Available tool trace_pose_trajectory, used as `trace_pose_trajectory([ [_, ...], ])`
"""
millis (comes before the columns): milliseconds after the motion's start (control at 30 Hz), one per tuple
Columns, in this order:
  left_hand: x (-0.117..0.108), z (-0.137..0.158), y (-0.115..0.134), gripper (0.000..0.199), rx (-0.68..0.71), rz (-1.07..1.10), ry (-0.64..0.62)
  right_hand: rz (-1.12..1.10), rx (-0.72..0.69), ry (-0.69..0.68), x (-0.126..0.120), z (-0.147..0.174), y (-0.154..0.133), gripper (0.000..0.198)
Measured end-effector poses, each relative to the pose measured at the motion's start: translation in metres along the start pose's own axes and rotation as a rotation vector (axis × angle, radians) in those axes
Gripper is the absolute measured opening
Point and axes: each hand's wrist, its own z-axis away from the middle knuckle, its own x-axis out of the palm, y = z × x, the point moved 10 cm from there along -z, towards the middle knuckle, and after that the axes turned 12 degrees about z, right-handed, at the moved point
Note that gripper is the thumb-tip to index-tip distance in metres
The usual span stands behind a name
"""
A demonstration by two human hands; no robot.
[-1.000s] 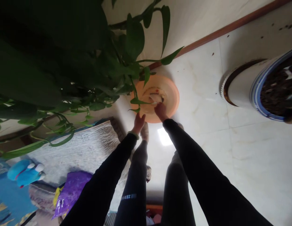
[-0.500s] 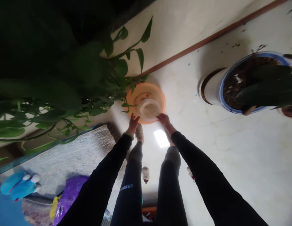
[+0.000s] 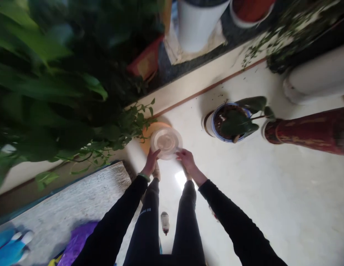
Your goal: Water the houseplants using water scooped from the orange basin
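A translucent pale plastic basin (image 3: 167,143) is gripped by its near rim between my two hands. My left hand (image 3: 152,162) is closed on the rim's left side, and a bracelet circles that wrist. On the right side, my right hand (image 3: 186,159) pinches the same rim. Behind and partly under the pale basin is an orange basin (image 3: 147,145), much of it covered from view. What the pale basin contains, if anything, is too blurred to tell.
Trailing leaves (image 3: 141,114) hang beside the orange basin. A blue-rimmed flowerpot (image 3: 209,123) stands to the right on the pale floor, with a tall red vase (image 3: 307,131) beyond. A greyish mat (image 3: 97,192) lies at left, with a purple bag (image 3: 80,240).
Both hands have lifted the pale basin out of the orange one and brought it nearer. My left hand has closed on the rim. The view has widened, showing more pots.
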Motion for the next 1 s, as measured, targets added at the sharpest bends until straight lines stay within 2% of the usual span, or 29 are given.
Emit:
trace_pose_trajectory([
  [200, 0.05, 0.061, 0.057, 0.087, 0.028, -0.013, 0.068, 0.088, -0.092, 0.035, -0.048, 0.051, -0.075, 0.029],
  [433, 0.13, 0.128, 0.103, 0.089, 0.108, -0.016, 0.059, 0.152, -0.174, 0.01, -0.119, 0.084, -0.13, 0.033],
  [567, 0.184, 0.159, 0.112, 0.097, 0.124, 0.005, 0.053, 0.108, -0.233, -0.03, -0.166, 0.095, -0.149, 0.043],
  [733, 0.259, 0.187, 0.11, 0.098, 0.143, 0.016, -0.012, -0.121, -0.235, 0.028, -0.238, 0.101, -0.162, 0.065],
  [800, 0.288, 0.194, 0.109, 0.103, 0.143, 0.011, -0.04, -0.23, -0.229, 0.004, -0.262, 0.105, -0.166, 0.075],
  [900, 0.331, 0.202, 0.109, 0.107, 0.122, -0.033, -0.096, -0.347, -0.205, -0.049, -0.294, 0.112, -0.17, 0.075],
  [1000, 0.38, 0.211, 0.112, 0.101, 0.099, -0.102, -0.21, -0.451, -0.187, -0.046, -0.327, 0.117, -0.174, 0.071],
])
